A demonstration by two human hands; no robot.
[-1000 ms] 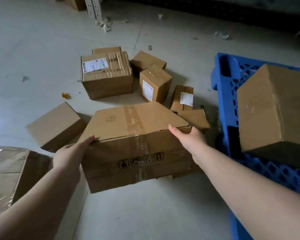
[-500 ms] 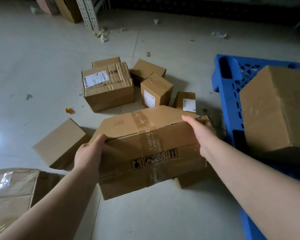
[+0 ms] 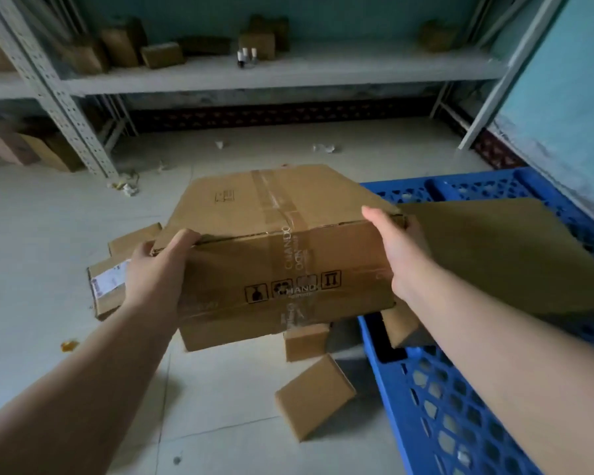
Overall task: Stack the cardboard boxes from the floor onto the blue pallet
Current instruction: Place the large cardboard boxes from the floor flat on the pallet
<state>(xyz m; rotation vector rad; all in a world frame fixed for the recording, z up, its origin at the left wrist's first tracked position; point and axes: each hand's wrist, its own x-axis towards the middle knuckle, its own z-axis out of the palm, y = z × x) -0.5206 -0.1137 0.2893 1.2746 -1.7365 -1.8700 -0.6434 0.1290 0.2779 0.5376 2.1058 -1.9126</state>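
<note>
A wide taped cardboard box (image 3: 275, 248) with handling symbols on its front hangs in the air above the floor. My left hand (image 3: 155, 272) grips its left end and my right hand (image 3: 400, 252) grips its right end. The blue pallet (image 3: 460, 406) lies to the right, and one large cardboard box (image 3: 501, 258) rests on it, close to my right hand. Below the held box, small boxes stay on the floor: a labelled one (image 3: 105, 289) at the left, one (image 3: 306, 342) under the box's front edge and a tilted one (image 3: 314, 395) nearer to me.
A metal shelf rack (image 3: 282, 75) with several boxes and small bottles runs along the back wall. More boxes (image 3: 24, 149) stand under the rack at the left. Paper scraps litter the pale tiled floor. A teal wall rises at the right behind the pallet.
Both hands have lifted the taped box off the floor and carried it up and to the right, toward the pallet. The view has tilted up, so the shelf rack now shows.
</note>
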